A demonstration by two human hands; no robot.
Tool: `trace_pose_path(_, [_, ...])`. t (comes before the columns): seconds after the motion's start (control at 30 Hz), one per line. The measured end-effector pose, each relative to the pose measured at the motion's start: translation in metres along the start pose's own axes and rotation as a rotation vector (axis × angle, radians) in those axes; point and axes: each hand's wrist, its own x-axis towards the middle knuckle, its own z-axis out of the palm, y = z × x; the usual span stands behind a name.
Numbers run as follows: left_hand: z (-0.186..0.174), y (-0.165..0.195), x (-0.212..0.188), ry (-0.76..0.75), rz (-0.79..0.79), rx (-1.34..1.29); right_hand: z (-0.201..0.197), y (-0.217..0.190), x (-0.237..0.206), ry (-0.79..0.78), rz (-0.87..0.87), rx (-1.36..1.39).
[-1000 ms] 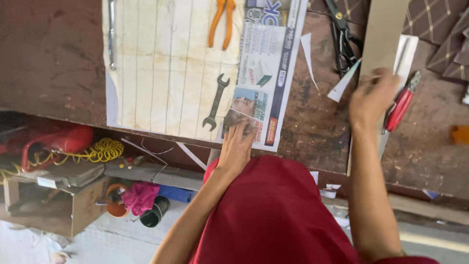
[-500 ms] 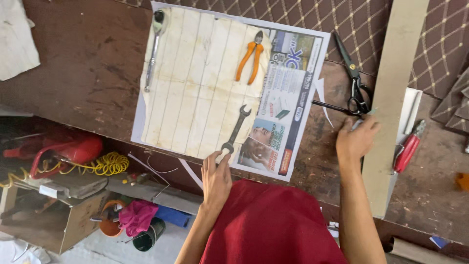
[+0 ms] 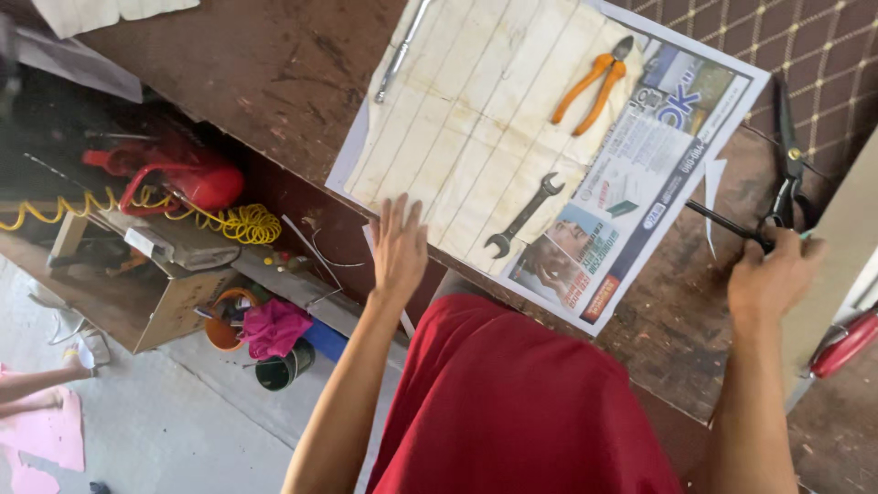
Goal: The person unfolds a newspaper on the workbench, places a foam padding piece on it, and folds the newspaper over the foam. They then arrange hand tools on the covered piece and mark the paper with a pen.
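My left hand [image 3: 397,245] lies flat with fingers spread at the near edge of a creased lined sheet [image 3: 476,119] on a brown workbench [image 3: 265,73]. A dark spanner [image 3: 523,216] rests just to its right on the sheet. Orange-handled pliers [image 3: 593,80] lie farther up the sheet, and a metal ratchet handle [image 3: 401,50] lies at its left edge. A printed newspaper page [image 3: 640,174] sticks out under the sheet. My right hand [image 3: 770,274] grips the handles of black scissors [image 3: 786,174] at the page's right.
A pale wooden board [image 3: 846,247] stands at the right, with a red-handled tool [image 3: 841,346] beside it. Quilted brown fabric [image 3: 814,55] covers the far right. Below the bench are a red tank [image 3: 197,178], a yellow coiled hose [image 3: 242,222], a cardboard box [image 3: 165,311] and cups [image 3: 283,366].
My right hand has moved from the wooden board to the black scissors and closed on their handles. My left hand slid left along the sheet's near edge. The view swung left.
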Motion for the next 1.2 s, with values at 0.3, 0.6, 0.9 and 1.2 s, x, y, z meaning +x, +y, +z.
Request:
trace_pose_path(0.3, [-0.021,-0.065,0.055,0.033,-0.063,0.000,-0.005,-0.030,-0.006,-0.026,-0.205,-0.136])
trace_pose_path(0.6, [-0.043,-0.110,0.175,-0.054,0.214,-0.100,-0.014,-0.066,0.011,-0.026,-0.131,-0.204])
trace_pose_path(0.9, [-0.032,-0.159,0.310,-0.313,0.503,-0.213,0.037,-0.233,-0.030,-0.117,0.495,0.811])
trace_pose_path(1.2, [-0.008,-0.172,0.346,-0.427,0.724,-0.207,0.130,-0.414,-0.069,-0.448,0.854,1.630])
